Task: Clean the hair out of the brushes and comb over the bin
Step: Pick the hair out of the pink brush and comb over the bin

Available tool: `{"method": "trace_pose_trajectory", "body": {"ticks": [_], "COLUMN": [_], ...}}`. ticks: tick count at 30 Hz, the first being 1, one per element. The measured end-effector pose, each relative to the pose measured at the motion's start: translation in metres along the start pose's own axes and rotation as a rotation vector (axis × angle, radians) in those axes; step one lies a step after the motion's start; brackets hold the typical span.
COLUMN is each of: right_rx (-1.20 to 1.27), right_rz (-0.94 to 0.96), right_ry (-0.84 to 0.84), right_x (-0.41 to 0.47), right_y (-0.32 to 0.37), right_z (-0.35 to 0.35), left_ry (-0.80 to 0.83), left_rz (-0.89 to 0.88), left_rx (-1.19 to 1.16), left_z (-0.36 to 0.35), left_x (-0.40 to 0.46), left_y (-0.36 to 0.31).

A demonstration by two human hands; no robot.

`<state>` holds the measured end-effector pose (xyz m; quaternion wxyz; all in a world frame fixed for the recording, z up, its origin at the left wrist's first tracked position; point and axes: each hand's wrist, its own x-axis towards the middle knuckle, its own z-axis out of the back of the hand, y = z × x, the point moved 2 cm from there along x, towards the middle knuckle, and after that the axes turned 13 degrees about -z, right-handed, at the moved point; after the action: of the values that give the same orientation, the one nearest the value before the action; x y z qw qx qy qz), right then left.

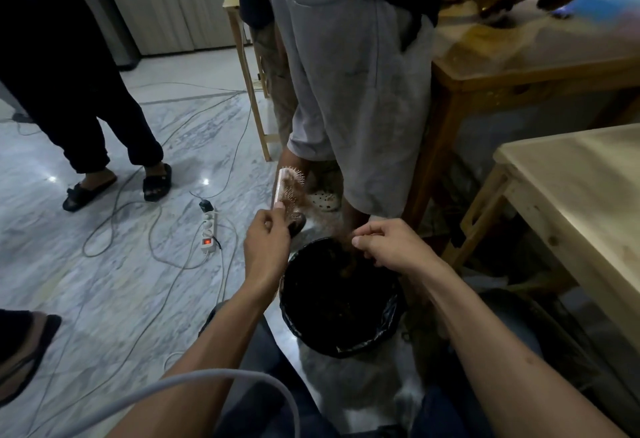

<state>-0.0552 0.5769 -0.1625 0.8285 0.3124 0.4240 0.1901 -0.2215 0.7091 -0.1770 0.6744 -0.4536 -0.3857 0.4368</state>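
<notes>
Both hands busy: left hand (266, 250) gripping pink brush (289, 191), right hand (384, 243) pinching hair clump (348, 264); release low inside bin (377, 337).

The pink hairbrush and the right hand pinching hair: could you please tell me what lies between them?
In the head view, only wispy brown hair strands stretch from the pink hairbrush to the right hand, above the bin's far rim.

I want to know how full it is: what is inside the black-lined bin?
The round bin with a black plastic liner holds dark brownish clumps, apparently hair, beneath the right hand. The interior is too dark to judge how deep they lie.
</notes>
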Motion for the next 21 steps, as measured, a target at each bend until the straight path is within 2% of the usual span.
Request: {"method": "trace_pose_trajectory", "body": {"ticks": [1, 3, 5, 8, 11, 13, 15, 18, 21], "right_rx": [-0.025, 0.077, 0.263, 0.377, 0.444, 0.460, 0.424, 0.351, 0.309], "right_rz": [-0.026, -0.055, -0.021, 0.073, 0.135, 0.131, 0.125, 0.121, 0.128], "right_ry": [0.014, 0.022, 0.061, 0.136, 0.059, -0.014, -0.060, -0.062, -0.048], "right_x": [0.002, 0.002, 0.000, -0.001, -0.001, 0.000, -0.001, -0.007, -0.013], "right_y": [0.000, 0.003, 0.008, 0.014, 0.020, 0.022, 0.021, 0.019, 0.016], "right_z": [0.000, 0.000, -0.002, -0.010, -0.019, -0.020, -0.019, -0.019, -0.018], "left_ry": [0.033, 0.083, 0.097, 0.113, 0.141, 0.150, 0.105, -0.037, -0.066], "left_rz": [-0.041, -0.133, -0.202, -0.252, -0.284, -0.227, -0.113, 0.076, 0.162], "left_rx": [0.040, 0.124, 0.169, 0.206, 0.224, 0.169, 0.019, -0.183, -0.271], "left_z": [0.000, 0.001, 0.000, -0.004, -0.009, -0.009, -0.008, -0.005, 0.000], "left_x": [-0.002, -0.009, -0.015, -0.022, -0.024, -0.021, -0.016, -0.007, 0.001], "left_y": [-0.002, -0.012, -0.023, -0.028, -0.027, -0.023, -0.019, -0.025, -0.037]}}
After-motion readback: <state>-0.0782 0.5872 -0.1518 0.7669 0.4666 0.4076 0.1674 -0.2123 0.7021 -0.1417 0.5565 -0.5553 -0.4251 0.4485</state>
